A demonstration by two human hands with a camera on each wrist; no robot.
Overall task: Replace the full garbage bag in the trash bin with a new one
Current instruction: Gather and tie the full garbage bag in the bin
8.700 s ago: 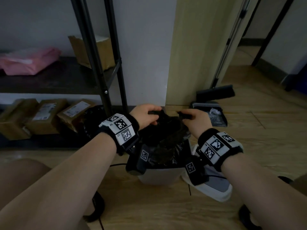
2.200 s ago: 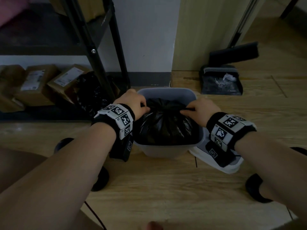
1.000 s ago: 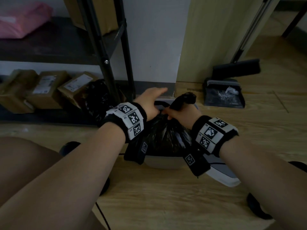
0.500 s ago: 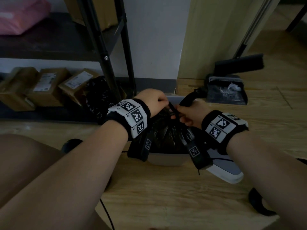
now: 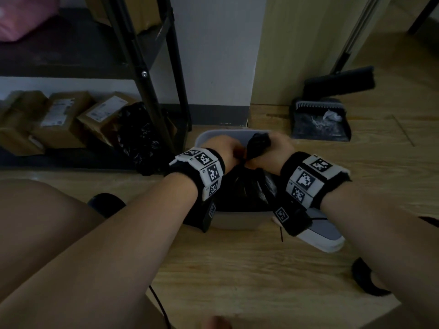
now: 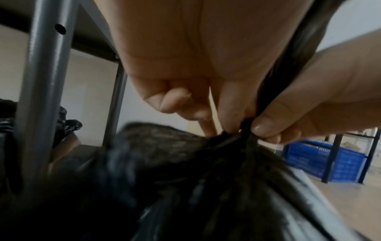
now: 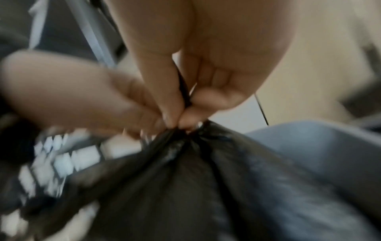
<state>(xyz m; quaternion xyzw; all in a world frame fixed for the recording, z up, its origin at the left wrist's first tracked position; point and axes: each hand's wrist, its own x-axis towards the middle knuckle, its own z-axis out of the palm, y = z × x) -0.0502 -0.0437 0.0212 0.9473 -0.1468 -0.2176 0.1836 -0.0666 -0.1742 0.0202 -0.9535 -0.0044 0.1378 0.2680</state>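
A light grey trash bin (image 5: 237, 222) stands on the wood floor with a full black garbage bag (image 5: 249, 193) in it. The bag's mouth is gathered into a neck, and a twisted black tail (image 5: 257, 144) sticks up from it. My left hand (image 5: 234, 153) pinches the neck from the left; the left wrist view shows its fingertips (image 6: 233, 114) curled onto the knot (image 6: 245, 125). My right hand (image 5: 251, 160) pinches the tail between thumb and forefinger, as seen at the right hand (image 7: 175, 122) above the bag (image 7: 185, 179). The two hands touch over the bin.
The bin's lid (image 5: 320, 236) lies on the floor right of the bin. A dustpan (image 5: 320, 127) and broom (image 5: 339, 81) stand behind on the right. A black shelf rack (image 5: 142, 74) with cardboard boxes (image 5: 61, 115) and another black bag (image 5: 140, 136) stands close on the left.
The hands have drawn together over the bag's neck. The black tail, which leaned right half a second ago, now stands upright between them.
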